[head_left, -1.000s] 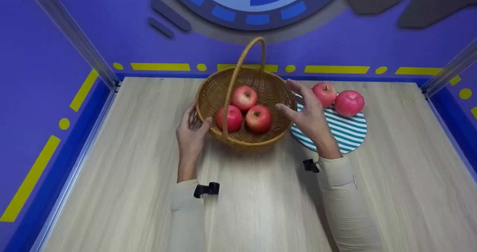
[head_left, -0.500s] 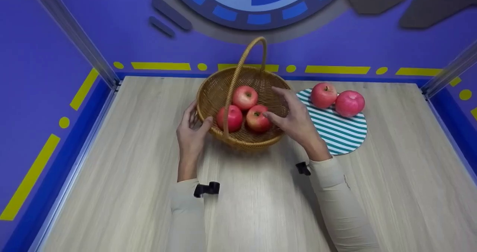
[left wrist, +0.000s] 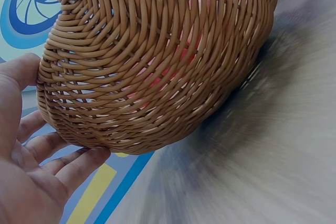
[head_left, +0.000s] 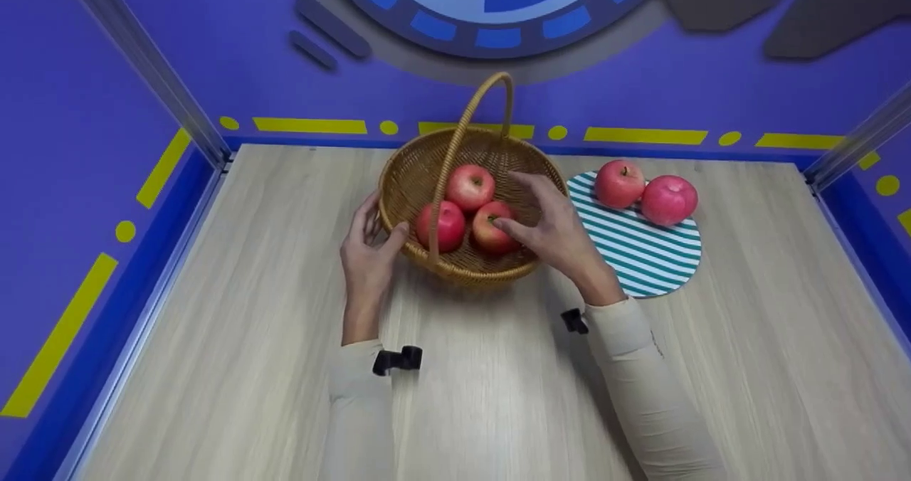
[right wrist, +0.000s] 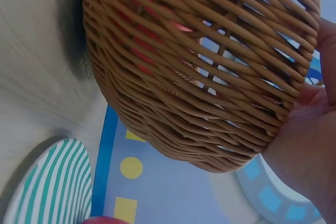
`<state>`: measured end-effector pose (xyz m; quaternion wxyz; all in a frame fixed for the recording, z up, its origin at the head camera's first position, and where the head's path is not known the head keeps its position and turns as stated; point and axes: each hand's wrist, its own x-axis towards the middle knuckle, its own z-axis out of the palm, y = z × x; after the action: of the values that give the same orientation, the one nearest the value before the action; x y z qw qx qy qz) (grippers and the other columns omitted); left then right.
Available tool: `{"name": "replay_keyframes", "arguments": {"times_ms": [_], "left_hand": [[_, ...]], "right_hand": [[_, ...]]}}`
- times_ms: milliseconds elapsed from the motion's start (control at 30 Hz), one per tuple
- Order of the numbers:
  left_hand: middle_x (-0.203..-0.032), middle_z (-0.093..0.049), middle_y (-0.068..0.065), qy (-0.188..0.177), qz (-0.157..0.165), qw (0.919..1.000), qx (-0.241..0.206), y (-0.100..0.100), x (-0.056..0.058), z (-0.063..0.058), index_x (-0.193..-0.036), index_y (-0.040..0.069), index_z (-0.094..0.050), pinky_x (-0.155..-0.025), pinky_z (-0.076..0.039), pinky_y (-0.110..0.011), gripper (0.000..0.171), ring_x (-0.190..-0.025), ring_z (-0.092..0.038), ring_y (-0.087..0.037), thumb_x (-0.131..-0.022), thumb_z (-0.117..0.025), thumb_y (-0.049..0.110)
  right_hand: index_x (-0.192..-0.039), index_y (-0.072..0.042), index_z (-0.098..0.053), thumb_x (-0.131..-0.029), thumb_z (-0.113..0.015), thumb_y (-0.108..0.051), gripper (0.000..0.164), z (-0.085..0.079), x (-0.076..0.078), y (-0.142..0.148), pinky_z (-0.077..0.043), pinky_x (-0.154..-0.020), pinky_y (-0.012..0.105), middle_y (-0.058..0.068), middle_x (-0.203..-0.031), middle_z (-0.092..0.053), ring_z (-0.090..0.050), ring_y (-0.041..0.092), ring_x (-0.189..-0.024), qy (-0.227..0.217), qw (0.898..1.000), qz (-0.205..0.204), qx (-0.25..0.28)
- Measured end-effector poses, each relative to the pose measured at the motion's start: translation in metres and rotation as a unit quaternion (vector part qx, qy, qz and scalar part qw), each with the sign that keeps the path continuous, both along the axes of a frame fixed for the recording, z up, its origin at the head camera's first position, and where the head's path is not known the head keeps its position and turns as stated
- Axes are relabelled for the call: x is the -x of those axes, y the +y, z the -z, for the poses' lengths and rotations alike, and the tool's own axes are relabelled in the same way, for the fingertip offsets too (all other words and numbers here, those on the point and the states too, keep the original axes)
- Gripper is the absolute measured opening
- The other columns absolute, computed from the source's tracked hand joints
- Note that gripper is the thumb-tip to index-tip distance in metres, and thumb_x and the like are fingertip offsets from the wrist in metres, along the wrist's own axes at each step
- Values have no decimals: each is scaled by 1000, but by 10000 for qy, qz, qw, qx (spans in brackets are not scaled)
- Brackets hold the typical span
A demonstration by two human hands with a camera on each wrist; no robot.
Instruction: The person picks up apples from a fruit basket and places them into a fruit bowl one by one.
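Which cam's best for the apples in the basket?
Head: it looks down into the basket, showing three apples, one crossed by the handle and another partly behind the right hand. Both wrist views face the basket's outer side, giving only red glimpses through the weave, too broken to count.

- The basket [head_left: 475, 276] stands on the worktop [head_left: 477, 395], near the wall [head_left: 306, 93] behind it.
- Three apples [head_left: 470, 188] sit in the basket: one at the back, two side by side in front.
- The handle [head_left: 455, 146] goes over the basket from front to back.
- A mat [head_left: 651, 257] lies on the worktop, right of the basket.
- Two other apples [head_left: 619, 183] sit side by side on the mat's back part.
- The left hand [head_left: 368, 257] is at the basket's left side, the right hand [head_left: 556, 232] over its right side.
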<state>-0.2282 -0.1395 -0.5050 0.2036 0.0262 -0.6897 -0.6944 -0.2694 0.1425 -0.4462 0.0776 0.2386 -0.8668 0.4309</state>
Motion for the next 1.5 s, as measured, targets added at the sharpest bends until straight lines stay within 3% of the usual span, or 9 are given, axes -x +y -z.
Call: {"name": "replay_keyframes", "arguments": {"times_ms": [600, 900, 1300, 1500], "left_hand": [[-155, -55, -17, 143, 132, 9998, 110, 1, 1, -3, -156, 13, -54, -116, -44, -51, 66, -144, -51, -34, -95, -79, 14], [-155, -56, -7, 175, 186, 9995, 193, 4, 0, -4, -156, 16, -55, -112, -47, -52, 66, -142, -52, -22, -95, -81, 19], [-155, -56, -8, 191, 217, 9995, 93, 4, -1, -4, -156, 15, -56, -113, -47, -52, 66, -143, -52, -24, -95, -81, 14], [-156, -55, -7, 151, 238, 9996, 71, 4, 0, -3, -156, 17, -56, -114, -46, -51, 66, -144, -50, -23, -95, -81, 16]], "right_hand": [[-149, 3, -54, -92, -86, -20, 70, 2, 25, -4, -45, -114, 48, 21, -145, -58, -53, 33, -135, -316, 9880, -695, -1345], [-149, 7, -53, -91, -85, -21, 72, 8, 28, -5, -48, -110, 53, 27, -139, -58, -58, 40, -127, -405, 9747, -672, -2095], [-155, 3, -47, -87, -89, -23, 84, 7, 30, -8, -44, -114, 52, 28, -146, -55, -54, 41, -135, -922, 9648, -713, -2358], [-156, 2, -47, -87, -89, -23, 85, 8, 30, -8, -43, -115, 52, 28, -147, -55, -54, 40, -135, -955, 9627, -677, -2441]]}}
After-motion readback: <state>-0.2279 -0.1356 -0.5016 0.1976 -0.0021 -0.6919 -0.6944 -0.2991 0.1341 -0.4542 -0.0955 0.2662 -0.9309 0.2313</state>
